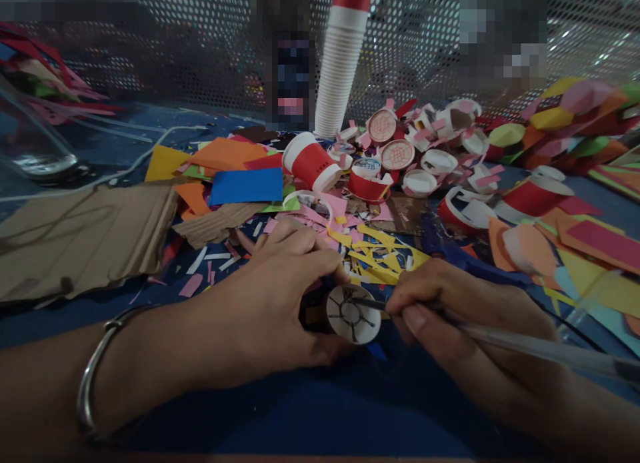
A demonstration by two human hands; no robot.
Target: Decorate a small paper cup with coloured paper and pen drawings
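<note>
My left hand (280, 289) curves its thumb and fingers around a small paper cup bottom (350, 331), steadying it near the front of the blue table. Black lines mark its white round face: a centre circle with spokes running to the rim. In my right hand (450, 323) is a pen (520, 346) with a clear barrel and a dark tip, pinched between thumb and fingers. The tip touches the upper right part of the white face. Behind my hands lie yellow paper strips (380, 256) and pink paper scraps (320, 216).
Red and white paper cups (313, 163) and cut cup pieces (420, 146) are heaped at the back, beside a tall cup stack (340, 63). Corrugated cardboard (85, 243) lies at left, a glass (35, 143) beyond it. Blue-handled scissors (470, 266) rest behind my right hand.
</note>
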